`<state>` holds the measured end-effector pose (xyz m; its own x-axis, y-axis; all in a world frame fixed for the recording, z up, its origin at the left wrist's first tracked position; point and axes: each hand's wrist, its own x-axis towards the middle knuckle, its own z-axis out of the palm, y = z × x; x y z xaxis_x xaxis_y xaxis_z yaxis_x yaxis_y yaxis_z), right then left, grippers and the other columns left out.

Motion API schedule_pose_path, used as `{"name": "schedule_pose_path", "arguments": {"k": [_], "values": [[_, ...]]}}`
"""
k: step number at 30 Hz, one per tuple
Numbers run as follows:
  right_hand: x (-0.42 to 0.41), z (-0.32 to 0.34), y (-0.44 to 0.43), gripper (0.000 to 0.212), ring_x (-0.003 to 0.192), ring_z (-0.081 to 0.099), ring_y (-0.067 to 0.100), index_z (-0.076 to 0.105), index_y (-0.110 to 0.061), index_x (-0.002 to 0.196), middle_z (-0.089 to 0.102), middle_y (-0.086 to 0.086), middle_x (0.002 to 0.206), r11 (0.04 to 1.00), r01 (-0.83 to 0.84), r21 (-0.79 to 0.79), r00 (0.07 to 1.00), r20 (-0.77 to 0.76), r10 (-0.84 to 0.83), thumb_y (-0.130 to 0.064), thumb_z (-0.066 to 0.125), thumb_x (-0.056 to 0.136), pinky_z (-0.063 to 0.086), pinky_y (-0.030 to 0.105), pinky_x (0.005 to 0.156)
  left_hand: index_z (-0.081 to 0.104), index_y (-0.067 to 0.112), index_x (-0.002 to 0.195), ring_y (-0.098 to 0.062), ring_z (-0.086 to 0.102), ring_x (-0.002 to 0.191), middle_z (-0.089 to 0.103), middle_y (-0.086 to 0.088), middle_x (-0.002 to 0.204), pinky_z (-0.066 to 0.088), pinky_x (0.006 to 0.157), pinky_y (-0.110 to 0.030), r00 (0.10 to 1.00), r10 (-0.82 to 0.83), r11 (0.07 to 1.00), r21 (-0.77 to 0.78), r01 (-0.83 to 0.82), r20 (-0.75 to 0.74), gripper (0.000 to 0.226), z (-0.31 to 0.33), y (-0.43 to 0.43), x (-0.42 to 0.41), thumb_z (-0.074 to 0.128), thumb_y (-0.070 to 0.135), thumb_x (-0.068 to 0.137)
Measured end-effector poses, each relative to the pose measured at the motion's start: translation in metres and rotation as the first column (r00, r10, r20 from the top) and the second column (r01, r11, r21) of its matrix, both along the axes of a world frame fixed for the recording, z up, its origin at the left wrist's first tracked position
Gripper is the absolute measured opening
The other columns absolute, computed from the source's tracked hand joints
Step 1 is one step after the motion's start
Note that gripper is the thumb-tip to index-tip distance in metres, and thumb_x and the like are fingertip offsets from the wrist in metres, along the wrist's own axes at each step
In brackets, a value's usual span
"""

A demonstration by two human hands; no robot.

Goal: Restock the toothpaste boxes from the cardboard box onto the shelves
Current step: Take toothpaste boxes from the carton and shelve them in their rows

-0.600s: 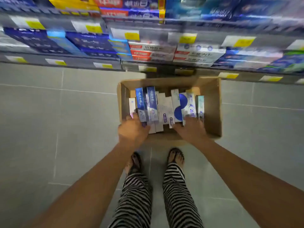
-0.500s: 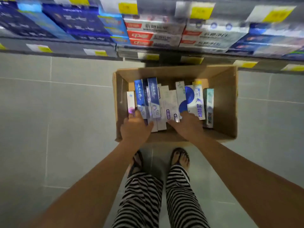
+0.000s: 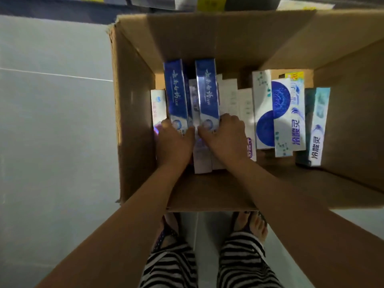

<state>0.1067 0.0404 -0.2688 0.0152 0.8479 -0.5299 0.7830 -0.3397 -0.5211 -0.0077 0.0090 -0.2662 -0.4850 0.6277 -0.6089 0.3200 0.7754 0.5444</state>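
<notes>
View straight down from a person's head. A grey tiled floor [image 3: 52, 121] fills the left side. Along the top runs the blurred front edge of a shop shelf [image 3: 145, 2] with yellow price tags [image 3: 209, 3].

An open cardboard box [image 3: 133, 113] sits on the floor between the shelf and the person's feet [image 3: 251, 223], which are in sandals. Inside it, toothpaste boxes [image 3: 245, 109] are packed side by side in a row. Their long axes all run away from the person, towards the shelf. Most are white or pale. A teal box [image 3: 318, 121] is at the far right, well apart from the hands.

Two dark blue ones sit higher than the rest in the left half of the row: the left blue box [image 3: 175, 94] and the right blue box [image 3: 207, 90]. A pale box [image 3: 194, 100] lies between them.

The left hand [image 3: 174, 144] grips the near end of the left blue box, with its thumb on the inner side and its fingers on the outer side. The right hand [image 3: 226, 138] grips the near end of the right blue box in the same way. The two thumbs almost meet.

Each blue box points straight forward from the hand holding it. The next move is probably a lift up and ahead to the shelf. The neighbouring boxes sit close against them and may drag upward too.
</notes>
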Motion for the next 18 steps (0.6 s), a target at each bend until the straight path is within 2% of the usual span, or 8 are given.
{"name": "schedule_pose_path", "arguments": {"k": [2, 6, 9, 11, 14, 16, 18], "values": [[0.000, 0.002, -0.001, 0.046, 0.097, 0.052, 0.028, 0.056, -0.003, 0.100, 0.056, 0.014, 0.102, 1.000, -0.008, 0.010, 1.000, -0.008, 0.008, -0.042, 0.064, 0.076, 0.047, 0.042, 0.078, 0.041, 0.014, 0.123, -0.020, 0.056, 0.113, 0.056, -0.005, 0.126, 0.046, 0.074, -0.023, 0.995, 0.065, 0.998, -0.005, -0.065, 0.069, 0.047, 0.003, 0.003, 0.000, 0.064, 0.032, 0.087], [0.010, 0.013, 0.004, 0.049, 0.092, 0.057, 0.027, 0.049, -0.005, 0.106, 0.058, 0.008, 0.099, 0.995, 0.092, -0.024, 0.991, -0.095, -0.094, -0.035, 0.071, 0.074, 0.051, 0.043, 0.076, 0.040, 0.013, 0.120, -0.018, 0.057, 0.109, 0.056, -0.005, 0.123, 0.048, 0.077, -0.026, 0.985, 0.137, 0.990, 0.026, -0.140, 0.109, 0.047, 0.016, 0.005, 0.002, 0.068, 0.025, 0.084], [0.023, 0.034, 0.012, 0.046, 0.076, 0.056, 0.011, 0.044, -0.011, 0.105, 0.053, -0.005, 0.088, 0.982, 0.145, -0.123, 0.968, -0.190, -0.166, -0.030, 0.074, 0.076, 0.049, 0.024, 0.062, 0.040, 0.017, 0.112, -0.015, 0.058, 0.096, 0.057, 0.002, 0.107, 0.053, 0.084, -0.036, 0.980, 0.173, 0.984, 0.032, -0.177, 0.102, 0.045, 0.034, 0.007, 0.001, 0.071, 0.025, 0.081], [0.031, 0.052, 0.017, 0.051, 0.077, 0.057, 0.004, 0.047, -0.013, 0.106, 0.055, -0.006, 0.089, 0.955, 0.224, -0.196, 0.928, -0.255, -0.270, -0.028, 0.080, 0.071, 0.050, 0.019, 0.059, 0.040, 0.018, 0.106, -0.019, 0.062, 0.094, 0.059, 0.006, 0.096, 0.054, 0.086, -0.044, 0.956, 0.249, 0.967, 0.018, -0.255, 0.154, 0.044, 0.050, 0.010, 0.002, 0.074, 0.024, 0.079], [0.040, 0.083, 0.027, 0.050, 0.082, 0.059, 0.005, 0.050, -0.017, 0.107, 0.056, -0.004, 0.095, 0.878, 0.393, -0.273, 0.829, -0.309, -0.467, -0.024, 0.082, 0.069, 0.054, 0.021, 0.060, 0.044, 0.015, 0.106, -0.020, 0.063, 0.094, 0.060, 0.005, 0.094, 0.055, 0.084, -0.049, 0.885, 0.389, 0.918, -0.029, -0.396, 0.256, 0.044, 0.083, 0.016, 0.003, 0.076, 0.023, 0.077], [0.048, 0.105, 0.033, 0.047, 0.087, 0.061, 0.010, 0.053, -0.020, 0.106, 0.057, -0.002, 0.099, 0.842, 0.467, -0.270, 0.789, -0.303, -0.534, -0.025, 0.082, 0.069, 0.058, 0.032, 0.072, 0.048, 0.016, 0.111, -0.019, 0.062, 0.096, 0.062, -0.002, 0.107, 0.056, 0.084, -0.047, 0.873, 0.428, 0.903, -0.085, -0.420, 0.233, 0.047, 0.108, 0.021, 0.002, 0.076, 0.028, 0.076], [0.056, 0.132, 0.037, 0.048, 0.088, 0.063, 0.012, 0.055, -0.019, 0.108, 0.060, 0.000, 0.103, 0.825, 0.500, -0.263, 0.778, -0.283, -0.562, -0.024, 0.082, 0.069, 0.058, 0.035, 0.075, 0.051, 0.016, 0.120, -0.023, 0.062, 0.100, 0.061, -0.005, 0.115, 0.056, 0.084, -0.046, 0.875, 0.445, 0.895, -0.135, -0.425, 0.191, 0.054, 0.136, 0.024, 0.000, 0.076, 0.034, 0.075]]}}
